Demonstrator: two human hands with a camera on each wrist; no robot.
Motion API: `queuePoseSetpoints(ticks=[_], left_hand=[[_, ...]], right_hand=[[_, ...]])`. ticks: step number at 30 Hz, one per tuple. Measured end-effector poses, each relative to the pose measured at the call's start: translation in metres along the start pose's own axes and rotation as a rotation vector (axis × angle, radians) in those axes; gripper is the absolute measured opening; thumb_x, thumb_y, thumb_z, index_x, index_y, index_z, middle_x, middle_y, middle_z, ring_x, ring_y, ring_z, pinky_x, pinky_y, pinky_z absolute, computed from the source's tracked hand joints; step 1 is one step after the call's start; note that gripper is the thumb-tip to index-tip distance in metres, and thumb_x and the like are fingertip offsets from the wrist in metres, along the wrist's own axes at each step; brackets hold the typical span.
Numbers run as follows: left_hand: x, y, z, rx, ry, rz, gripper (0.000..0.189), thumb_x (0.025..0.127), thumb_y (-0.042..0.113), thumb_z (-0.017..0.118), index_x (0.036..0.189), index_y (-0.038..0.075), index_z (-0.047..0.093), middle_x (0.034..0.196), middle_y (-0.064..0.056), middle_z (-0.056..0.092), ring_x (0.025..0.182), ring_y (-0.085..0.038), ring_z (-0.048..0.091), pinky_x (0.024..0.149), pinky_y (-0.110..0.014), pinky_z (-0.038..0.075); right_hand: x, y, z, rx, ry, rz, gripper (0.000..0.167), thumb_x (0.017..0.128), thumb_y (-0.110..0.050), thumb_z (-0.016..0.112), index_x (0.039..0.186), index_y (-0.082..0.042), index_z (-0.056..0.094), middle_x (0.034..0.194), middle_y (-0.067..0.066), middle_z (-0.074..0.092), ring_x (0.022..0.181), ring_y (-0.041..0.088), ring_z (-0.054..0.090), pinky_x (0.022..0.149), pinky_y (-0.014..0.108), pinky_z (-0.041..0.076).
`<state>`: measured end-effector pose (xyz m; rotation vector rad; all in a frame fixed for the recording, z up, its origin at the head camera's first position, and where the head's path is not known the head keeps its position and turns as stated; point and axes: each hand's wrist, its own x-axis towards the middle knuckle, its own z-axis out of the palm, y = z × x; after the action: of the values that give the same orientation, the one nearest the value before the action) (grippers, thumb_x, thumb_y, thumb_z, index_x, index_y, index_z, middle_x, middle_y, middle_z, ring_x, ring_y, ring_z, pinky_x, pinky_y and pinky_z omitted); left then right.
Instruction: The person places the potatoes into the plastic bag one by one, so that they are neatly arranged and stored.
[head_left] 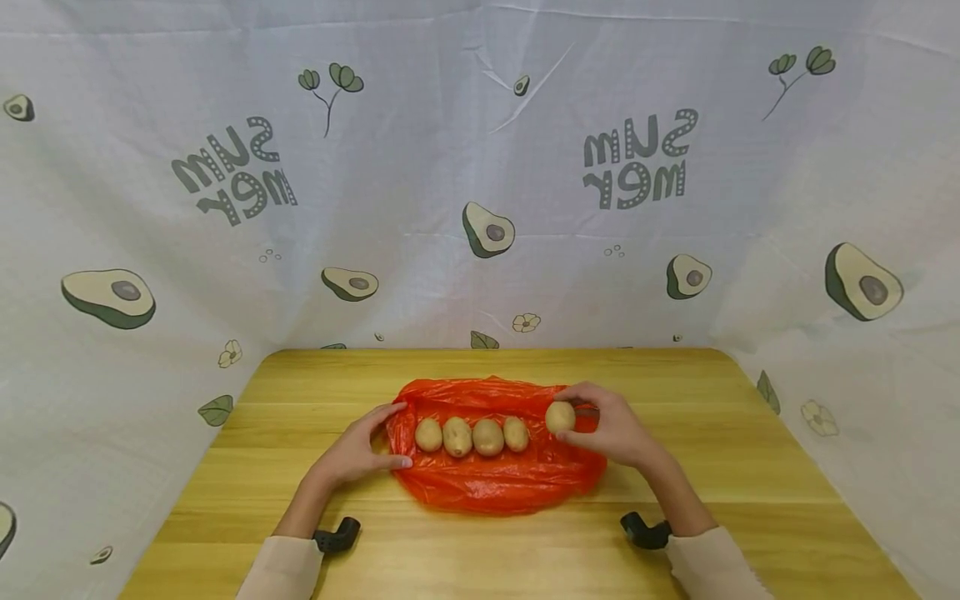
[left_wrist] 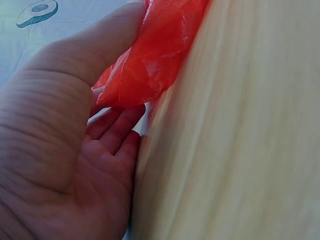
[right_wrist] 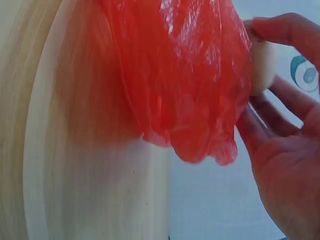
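Observation:
A red plastic bag (head_left: 495, 492) lies spread on the wooden table, with several potatoes (head_left: 488, 437) in a row on it. My right hand (head_left: 611, 425) pinches another potato (head_left: 560, 417) between thumb and fingers, over the bag's right end. In the right wrist view, the bag's red film (right_wrist: 185, 75) partly covers this potato (right_wrist: 262, 67). At the bag's left end, my left hand (head_left: 356, 446) rests with thumb and fingers spread along the edge. The left wrist view has the thumb (left_wrist: 95, 47) against the red film and the other fingers loosely extended beneath it.
The wooden table (head_left: 300, 408) reaches back to a pale cloth (head_left: 420, 167) printed with avocados, which hangs behind and at both sides. A black wrist device (head_left: 337, 535) sits by the left sleeve, and another black device (head_left: 645, 531) by the right.

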<state>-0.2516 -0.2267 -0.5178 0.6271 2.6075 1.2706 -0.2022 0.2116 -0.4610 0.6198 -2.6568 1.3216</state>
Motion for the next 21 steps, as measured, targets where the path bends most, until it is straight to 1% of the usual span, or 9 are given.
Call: queuePoseSetpoints(ticks=[4, 7, 9, 12, 21], left_hand=[[-0.001, 0.000, -0.001, -0.002, 0.001, 0.001, 0.096, 0.076, 0.044, 0.090, 0.157, 0.024, 0.043, 0.166, -0.012, 0.036, 0.154, -0.041, 0.030, 0.124, -0.064, 0.026], [-0.001, 0.000, 0.000, 0.000, 0.004, 0.007, 0.096, 0.076, 0.045, 0.090, 0.157, 0.024, 0.044, 0.165, -0.013, 0.037, 0.154, -0.041, 0.031, 0.123, -0.064, 0.026], [0.000, -0.001, 0.000, 0.002, 0.005, 0.011, 0.096, 0.076, 0.045, 0.090, 0.157, 0.024, 0.044, 0.165, -0.012, 0.037, 0.154, -0.041, 0.031, 0.124, -0.064, 0.026], [0.000, -0.002, 0.001, 0.003, 0.007, 0.017, 0.096, 0.076, 0.046, 0.090, 0.157, 0.024, 0.044, 0.165, -0.012, 0.037, 0.154, -0.041, 0.031, 0.124, -0.064, 0.026], [0.000, -0.001, 0.000, -0.009, 0.010, 0.010, 0.095, 0.076, 0.044, 0.090, 0.157, 0.024, 0.044, 0.166, -0.013, 0.036, 0.155, -0.042, 0.029, 0.123, -0.065, 0.025]], right_hand=[[0.003, 0.002, 0.007, -0.022, -0.076, -0.025, 0.050, 0.085, -0.023, 0.087, 0.127, -0.005, 0.067, 0.124, 0.009, 0.066, 0.115, 0.031, 0.064, 0.099, 0.055, 0.056], [0.004, 0.002, 0.012, -0.069, -0.106, -0.027, 0.050, 0.086, -0.025, 0.085, 0.128, -0.005, 0.067, 0.125, 0.007, 0.068, 0.115, 0.029, 0.064, 0.100, 0.055, 0.056], [0.005, 0.002, 0.015, -0.097, -0.117, -0.018, 0.050, 0.086, -0.025, 0.085, 0.128, -0.006, 0.067, 0.125, 0.005, 0.068, 0.115, 0.028, 0.064, 0.101, 0.054, 0.056], [0.005, 0.003, 0.018, -0.107, -0.135, 0.001, 0.049, 0.087, -0.024, 0.084, 0.129, -0.007, 0.066, 0.126, 0.005, 0.067, 0.115, 0.028, 0.063, 0.101, 0.053, 0.056], [0.005, 0.007, 0.026, -0.089, -0.206, 0.060, 0.045, 0.090, -0.018, 0.080, 0.131, -0.007, 0.064, 0.130, 0.010, 0.065, 0.121, 0.034, 0.062, 0.103, 0.055, 0.055]])
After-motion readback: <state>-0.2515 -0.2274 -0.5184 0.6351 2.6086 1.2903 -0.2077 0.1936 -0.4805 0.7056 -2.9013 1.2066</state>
